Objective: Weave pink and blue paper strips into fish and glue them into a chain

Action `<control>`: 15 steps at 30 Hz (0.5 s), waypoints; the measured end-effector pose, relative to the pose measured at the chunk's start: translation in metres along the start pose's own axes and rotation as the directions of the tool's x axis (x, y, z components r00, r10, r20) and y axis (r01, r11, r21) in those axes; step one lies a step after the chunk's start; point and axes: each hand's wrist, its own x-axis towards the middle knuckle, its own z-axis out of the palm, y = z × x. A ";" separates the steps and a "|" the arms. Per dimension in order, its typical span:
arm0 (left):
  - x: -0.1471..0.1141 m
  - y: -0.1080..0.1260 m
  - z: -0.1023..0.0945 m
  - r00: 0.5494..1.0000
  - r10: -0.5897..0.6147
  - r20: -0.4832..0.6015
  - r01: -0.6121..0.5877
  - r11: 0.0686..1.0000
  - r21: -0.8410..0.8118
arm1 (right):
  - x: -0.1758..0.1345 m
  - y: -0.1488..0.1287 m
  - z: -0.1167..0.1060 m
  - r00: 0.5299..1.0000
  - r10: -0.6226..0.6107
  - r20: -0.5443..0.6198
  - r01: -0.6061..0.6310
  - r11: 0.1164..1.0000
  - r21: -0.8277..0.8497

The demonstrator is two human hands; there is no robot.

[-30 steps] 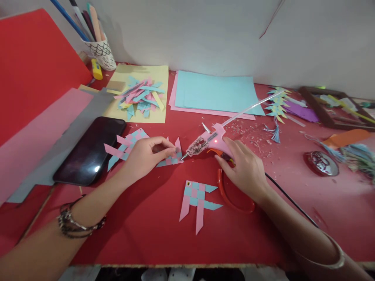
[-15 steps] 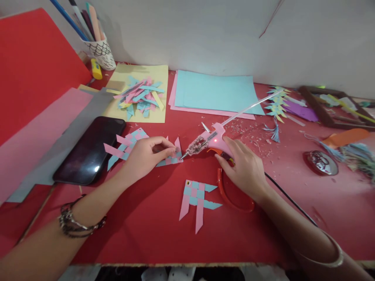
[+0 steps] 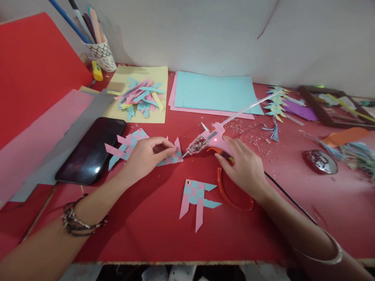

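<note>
My left hand (image 3: 148, 154) is closed in a pinch over a pink-and-blue woven paper fish (image 3: 169, 160) lying on the table. Whatever sits between its fingertips is too small to make out. From the right, my right hand (image 3: 244, 166) grips a pink hot glue gun (image 3: 218, 138) by its handle, with a clear glue stick (image 3: 252, 106) sticking out of the back. The gun's metal nozzle is at the right corner of that fish. Nearer me lies another woven fish (image 3: 193, 193) with an eye on its corner. Partly behind my left hand is a further woven piece (image 3: 133, 141).
A black phone (image 3: 91, 150) lies left of my left hand. Red-handled scissors (image 3: 222, 191) rest under my right hand, near the black cord (image 3: 288, 197). Behind are paper strips (image 3: 143, 95), blue sheets (image 3: 215, 89) and a pen cup (image 3: 102, 54). A small round container (image 3: 321, 162) stands right.
Both hands, the glue gun and the paper fish keep almost the same places. The view has shifted very slightly.
</note>
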 end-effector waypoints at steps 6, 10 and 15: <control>0.000 -0.001 0.000 1.000 0.009 0.007 -0.009 1.000 0.007 | 0.000 0.000 0.000 0.999 0.040 0.011 -0.040 0.999 0.020; 0.000 -0.001 0.000 1.000 0.002 0.009 -0.002 1.000 0.004 | 0.000 0.000 0.001 0.997 0.072 -0.012 -0.071 0.996 0.052; -0.001 0.002 0.000 0.999 0.048 -0.018 -0.046 0.995 0.094 | 0.002 0.004 0.002 0.992 0.114 -0.054 -0.108 0.989 0.098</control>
